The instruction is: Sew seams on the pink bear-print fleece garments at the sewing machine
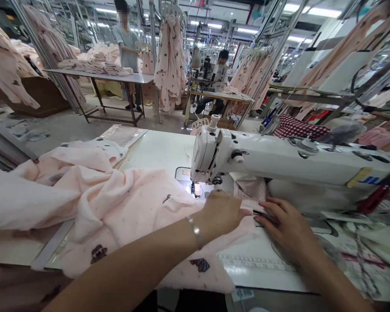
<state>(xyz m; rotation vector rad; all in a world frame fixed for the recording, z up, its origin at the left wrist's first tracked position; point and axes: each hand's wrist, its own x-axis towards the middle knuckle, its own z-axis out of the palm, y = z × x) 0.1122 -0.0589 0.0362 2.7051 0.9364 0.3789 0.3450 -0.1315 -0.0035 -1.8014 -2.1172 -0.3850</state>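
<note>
Pressing the pale pink printed fabric (126, 208) flat on the white table (156, 149), my open left grip (221, 213) sits just in front of the sewing machine needle (192, 188). My right grip (289, 229) curls over a folded edge of the fabric, clenched or not I cannot tell. Beyond, a co-worker (126, 43) stands at a second table (97, 76) piled with pink garments (97, 60).

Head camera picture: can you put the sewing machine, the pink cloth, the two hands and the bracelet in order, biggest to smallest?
1. Pink cloth
2. White sewing machine
3. Left hand and right hand, which look about the same
4. Silver bracelet
</note>
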